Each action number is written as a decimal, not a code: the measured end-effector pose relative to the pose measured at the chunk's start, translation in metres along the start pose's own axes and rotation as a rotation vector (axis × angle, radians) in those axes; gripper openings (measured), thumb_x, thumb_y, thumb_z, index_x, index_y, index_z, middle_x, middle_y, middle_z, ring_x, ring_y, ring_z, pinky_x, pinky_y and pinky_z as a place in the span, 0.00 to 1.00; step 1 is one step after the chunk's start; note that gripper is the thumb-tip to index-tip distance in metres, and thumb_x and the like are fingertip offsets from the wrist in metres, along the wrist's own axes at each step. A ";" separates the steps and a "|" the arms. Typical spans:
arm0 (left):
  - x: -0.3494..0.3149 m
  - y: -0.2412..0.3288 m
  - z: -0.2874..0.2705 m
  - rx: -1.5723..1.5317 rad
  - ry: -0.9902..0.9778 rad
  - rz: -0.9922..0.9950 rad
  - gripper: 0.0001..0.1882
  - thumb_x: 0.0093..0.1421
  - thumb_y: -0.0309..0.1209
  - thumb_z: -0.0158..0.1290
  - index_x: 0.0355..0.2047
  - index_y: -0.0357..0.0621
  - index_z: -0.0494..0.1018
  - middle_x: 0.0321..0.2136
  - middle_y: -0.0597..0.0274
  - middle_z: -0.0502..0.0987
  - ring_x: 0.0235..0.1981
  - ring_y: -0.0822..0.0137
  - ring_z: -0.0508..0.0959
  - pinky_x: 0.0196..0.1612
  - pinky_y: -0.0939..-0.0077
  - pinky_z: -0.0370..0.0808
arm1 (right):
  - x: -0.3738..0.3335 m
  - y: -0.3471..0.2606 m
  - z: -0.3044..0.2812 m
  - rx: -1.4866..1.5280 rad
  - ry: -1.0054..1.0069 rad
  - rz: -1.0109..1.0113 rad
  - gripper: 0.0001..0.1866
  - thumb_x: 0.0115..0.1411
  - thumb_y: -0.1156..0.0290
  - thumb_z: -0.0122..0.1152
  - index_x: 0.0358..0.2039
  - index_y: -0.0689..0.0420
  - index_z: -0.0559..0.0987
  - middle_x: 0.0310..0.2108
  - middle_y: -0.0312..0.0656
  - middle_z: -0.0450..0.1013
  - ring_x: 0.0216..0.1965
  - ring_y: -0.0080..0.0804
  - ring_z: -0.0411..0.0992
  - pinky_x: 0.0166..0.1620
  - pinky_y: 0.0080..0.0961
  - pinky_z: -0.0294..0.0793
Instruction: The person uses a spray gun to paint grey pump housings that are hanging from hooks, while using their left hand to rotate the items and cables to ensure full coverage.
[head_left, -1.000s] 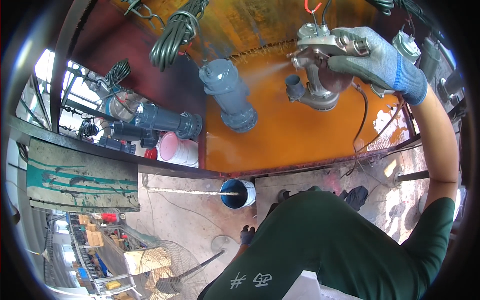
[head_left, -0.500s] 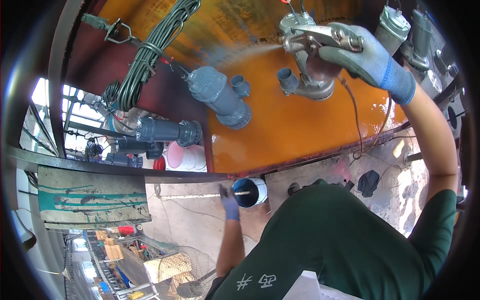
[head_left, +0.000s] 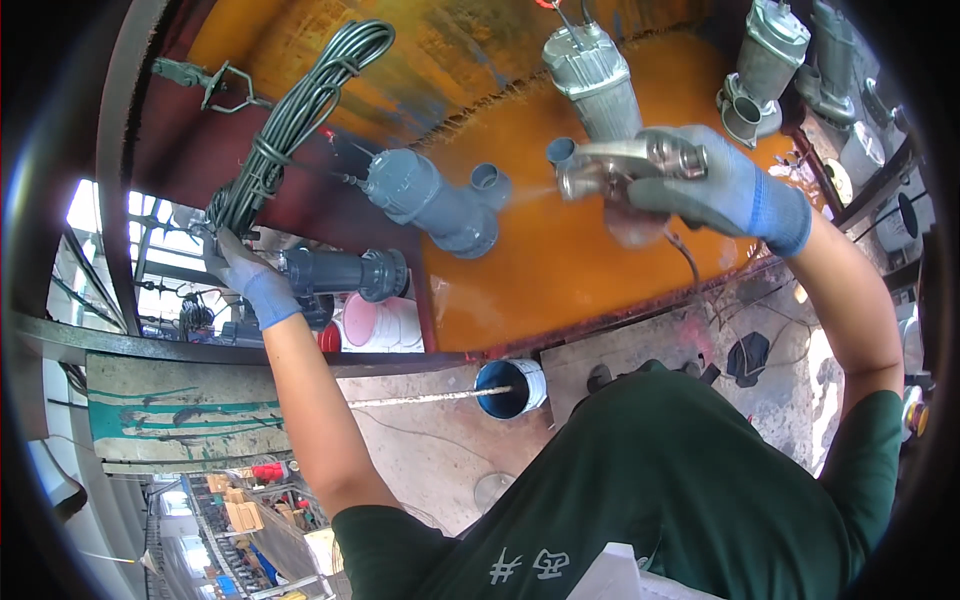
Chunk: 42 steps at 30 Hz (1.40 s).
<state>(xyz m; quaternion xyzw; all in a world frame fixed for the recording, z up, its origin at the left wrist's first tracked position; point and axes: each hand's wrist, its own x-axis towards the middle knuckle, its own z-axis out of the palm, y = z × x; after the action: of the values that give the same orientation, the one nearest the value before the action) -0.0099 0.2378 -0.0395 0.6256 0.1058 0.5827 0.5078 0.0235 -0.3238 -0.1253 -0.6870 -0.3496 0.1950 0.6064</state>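
Note:
My right hand [head_left: 712, 190], in a grey and blue glove, is closed around a metal spray gun [head_left: 625, 165]. A faint mist leaves its nozzle toward a hanging pump [head_left: 425, 195] coated blue-grey, whose round outlet faces the gun. My left hand [head_left: 245, 272], gloved too, is at the lower end of a coiled dark cable [head_left: 310, 110], its fingers closed on the coil and partly hidden. Behind the spray gun stands a bare metal pump [head_left: 597, 80], its lower part hidden by the gun and my hand.
An orange-stained booth floor [head_left: 500, 300] lies under the pumps. Another grey pump [head_left: 345, 272] lies left, near a pink-topped bucket [head_left: 375, 325]. A paint bucket [head_left: 520, 385] with a long stick stands below the booth edge. More metal pumps [head_left: 765, 60] stand right. A hose trails from the gun.
My left hand has left the stick by the paint bucket and risen to the cable coil. My right hand has brought the spray gun lower and left, its spray now meeting the pump's outlet side.

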 end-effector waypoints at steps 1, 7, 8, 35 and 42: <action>0.008 0.000 -0.001 -0.009 -0.001 0.013 0.27 0.71 0.34 0.56 0.65 0.37 0.62 0.60 0.47 0.72 0.56 0.60 0.75 0.58 0.66 0.73 | 0.001 -0.007 0.004 -0.114 -0.032 -0.023 0.19 0.68 0.63 0.65 0.52 0.62 0.80 0.37 0.38 0.80 0.37 0.22 0.76 0.44 0.24 0.79; 0.027 -0.004 -0.003 0.002 -0.138 -0.004 0.19 0.70 0.32 0.57 0.57 0.36 0.74 0.46 0.54 0.79 0.45 0.64 0.77 0.47 0.69 0.76 | 0.006 -0.051 0.017 -0.268 0.062 -0.144 0.12 0.66 0.67 0.67 0.43 0.62 0.80 0.28 0.43 0.81 0.30 0.28 0.81 0.36 0.27 0.79; 0.029 -0.008 -0.007 0.023 -0.138 0.018 0.20 0.70 0.32 0.57 0.58 0.36 0.73 0.47 0.55 0.77 0.45 0.64 0.76 0.44 0.68 0.78 | 0.008 -0.059 0.020 -0.338 0.085 -0.227 0.12 0.65 0.67 0.68 0.42 0.62 0.79 0.27 0.44 0.80 0.30 0.31 0.81 0.36 0.29 0.79; 0.057 -0.040 -0.011 0.002 -0.067 0.045 0.21 0.74 0.22 0.49 0.65 0.31 0.63 0.61 0.44 0.70 0.57 0.61 0.77 0.63 0.74 0.76 | 0.094 -0.101 0.050 -0.746 -0.118 -0.225 0.17 0.69 0.56 0.62 0.39 0.60 0.83 0.24 0.40 0.83 0.26 0.25 0.84 0.31 0.24 0.85; 0.053 0.005 0.013 0.163 0.088 -0.491 0.33 0.70 0.53 0.56 0.69 0.53 0.64 0.64 0.57 0.69 0.61 0.50 0.70 0.50 0.31 0.71 | 0.072 -0.104 0.031 -0.601 -0.045 0.059 0.15 0.70 0.61 0.59 0.45 0.59 0.83 0.25 0.41 0.83 0.26 0.24 0.84 0.34 0.22 0.84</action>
<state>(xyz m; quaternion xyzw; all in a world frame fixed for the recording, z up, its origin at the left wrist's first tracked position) 0.0146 0.2674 -0.0007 0.5941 0.3230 0.4583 0.5768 0.0255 -0.2483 -0.0186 -0.8410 -0.3851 0.1155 0.3619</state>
